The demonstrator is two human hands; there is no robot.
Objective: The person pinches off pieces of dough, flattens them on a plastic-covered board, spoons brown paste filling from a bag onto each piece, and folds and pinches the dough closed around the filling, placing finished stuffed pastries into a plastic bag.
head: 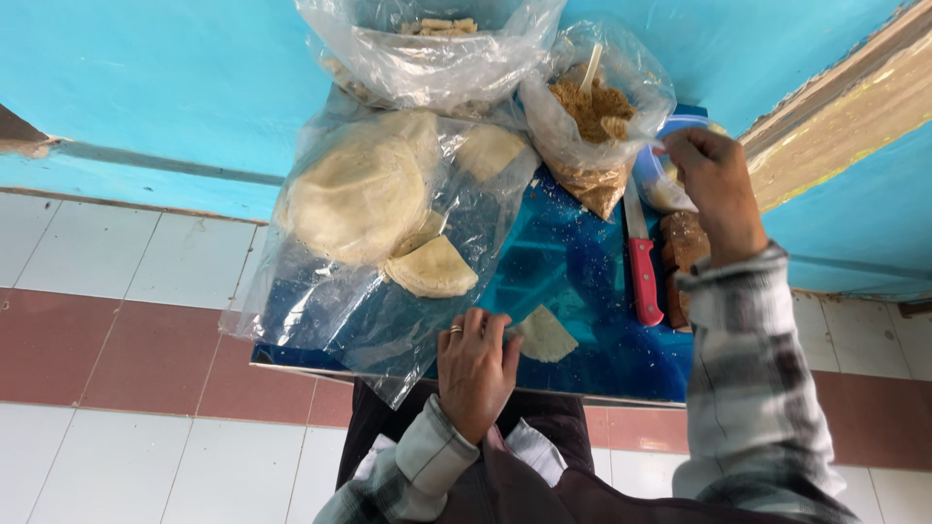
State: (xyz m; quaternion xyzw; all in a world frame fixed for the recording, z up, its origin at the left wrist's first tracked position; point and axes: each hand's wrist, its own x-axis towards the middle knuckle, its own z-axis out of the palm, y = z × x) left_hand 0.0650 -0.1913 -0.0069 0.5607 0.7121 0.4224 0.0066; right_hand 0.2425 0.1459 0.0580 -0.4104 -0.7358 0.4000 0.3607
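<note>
- Blue and glossy, the small table top stands against a turquoise wall, with white and reddish floor tiles below it.
- Left hand rests palm down at the near edge of the table, fingers together and slightly curled, a ring on one finger; the fingertips press on the edge of a pale quarter-round piece of flatbread that lies flat on the blue surface just to the right of the hand.
- Right hand is raised over the far right corner of the table, fingers bent and drawn together at the rim of a round container; whether it pinches anything there I cannot tell.
- Both arms wear grey and white checked sleeves.
- A red-handled knife lies on the table with its blade pointing away from the person, between the crumb bag and the right forearm.
- Just right of the knife sits a brown block, partly hidden by the right sleeve.
- A clear plastic bag covers the left half of the table, holding a stack of round flatbreads and some cut wedges.
- Behind it, a second clear bag holds more pale pieces.
- A third, open bag holds brown crumbs with a pale stick standing in them.
</note>
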